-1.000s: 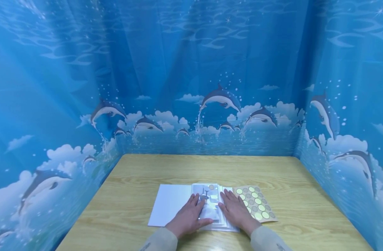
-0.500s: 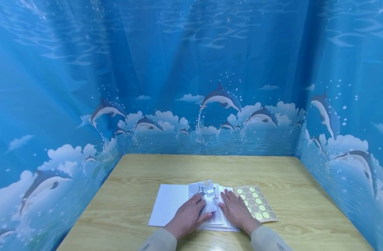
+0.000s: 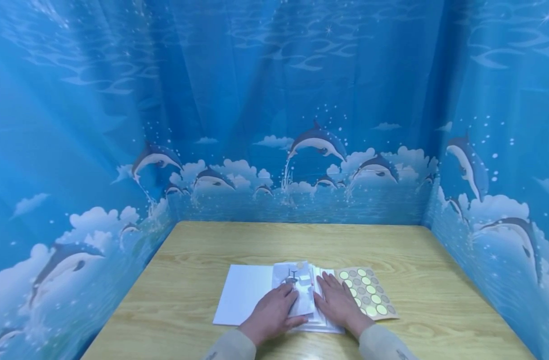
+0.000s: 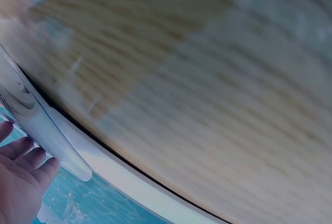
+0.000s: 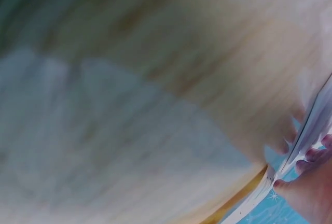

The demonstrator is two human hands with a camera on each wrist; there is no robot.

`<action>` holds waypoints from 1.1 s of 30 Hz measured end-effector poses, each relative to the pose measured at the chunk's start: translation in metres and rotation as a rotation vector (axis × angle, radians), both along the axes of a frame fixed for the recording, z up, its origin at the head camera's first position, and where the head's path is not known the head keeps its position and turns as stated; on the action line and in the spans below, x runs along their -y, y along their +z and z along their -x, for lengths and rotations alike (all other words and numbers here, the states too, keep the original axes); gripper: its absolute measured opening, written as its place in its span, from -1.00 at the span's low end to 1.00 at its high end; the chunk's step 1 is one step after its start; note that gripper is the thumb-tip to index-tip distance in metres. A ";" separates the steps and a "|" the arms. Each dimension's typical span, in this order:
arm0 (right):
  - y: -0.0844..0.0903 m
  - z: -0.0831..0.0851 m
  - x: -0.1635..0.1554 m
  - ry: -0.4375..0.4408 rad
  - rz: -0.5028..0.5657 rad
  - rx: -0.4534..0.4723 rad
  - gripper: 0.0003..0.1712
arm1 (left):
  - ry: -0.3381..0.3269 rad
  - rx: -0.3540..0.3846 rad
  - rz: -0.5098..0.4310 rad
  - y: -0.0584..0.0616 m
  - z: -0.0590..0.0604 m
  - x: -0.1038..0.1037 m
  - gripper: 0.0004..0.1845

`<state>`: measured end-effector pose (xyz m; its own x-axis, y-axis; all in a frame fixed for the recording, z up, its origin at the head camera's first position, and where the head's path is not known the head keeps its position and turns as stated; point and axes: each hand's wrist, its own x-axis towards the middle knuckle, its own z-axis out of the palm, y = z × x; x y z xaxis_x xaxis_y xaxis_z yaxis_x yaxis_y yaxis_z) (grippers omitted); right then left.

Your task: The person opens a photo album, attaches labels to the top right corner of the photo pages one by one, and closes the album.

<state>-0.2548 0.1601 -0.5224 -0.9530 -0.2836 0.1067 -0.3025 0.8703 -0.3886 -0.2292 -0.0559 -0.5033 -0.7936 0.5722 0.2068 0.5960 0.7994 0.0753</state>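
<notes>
Seen from the head camera: two hands low in the middle, side by side on a small pile of printed sheets on a pale wooden desk (image 3: 391,245).

Top printed sheet (image 3: 301,287): long axis running away from the body, near edge under the left hand (image 3: 274,312), far edge curling up off the pile toward the back of the desk. Lies directly ahead of the left hand's fingertips and just to the left of the right hand (image 3: 339,302). Left hand clearly the nearer of the two, already in contact with the lifted sheet.

Left hand: palm down, fingers (image 3: 289,295) stretched forward onto the sheet, thumb tucked toward its near right edge; whether the thumb is slipped under the paper cannot be told. Wrist view blurred, showing only loosely spread fingers (image 4: 23,154) beside white paper edges.

Right hand: flat, fingers straight and together, pressing down the rest of the pile (image 3: 326,320) just right of the lifted sheet. Wrist view blurred, fingertips (image 5: 311,156) against paper edges.

Beside the pile: a plain white sheet (image 3: 243,295) to the left, partly under it; a tan sheet of round stickers (image 3: 369,292) to the right, some yellow-green, touching or nearly touching the right hand's outer edge.

Behind and at both sides: a blue curtain (image 3: 274,100) printed with dolphins and clouds.
</notes>
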 end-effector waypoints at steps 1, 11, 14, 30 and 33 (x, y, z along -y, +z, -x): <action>0.000 0.000 0.000 0.001 0.001 0.000 -0.31 | 0.001 -0.003 0.008 -0.001 0.000 0.000 -0.25; 0.000 -0.001 0.000 0.004 0.028 0.015 -0.29 | -0.011 -0.103 -0.004 -0.005 0.001 0.005 -0.41; 0.000 -0.002 0.000 0.005 0.036 0.019 -0.32 | -0.014 -0.117 -0.019 -0.002 0.000 0.005 -0.44; 0.004 -0.002 0.002 0.001 0.035 0.045 -0.30 | 0.059 0.032 -0.364 0.011 -0.011 0.019 -0.54; 0.004 -0.002 0.002 0.005 0.032 0.046 -0.30 | 0.057 0.020 -0.466 0.012 -0.013 0.024 -0.57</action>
<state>-0.2525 0.1583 -0.5179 -0.9557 -0.2856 0.0718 -0.2881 0.8559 -0.4295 -0.2163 -0.0801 -0.4911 -0.8274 0.3778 0.4155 0.5471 0.7091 0.4448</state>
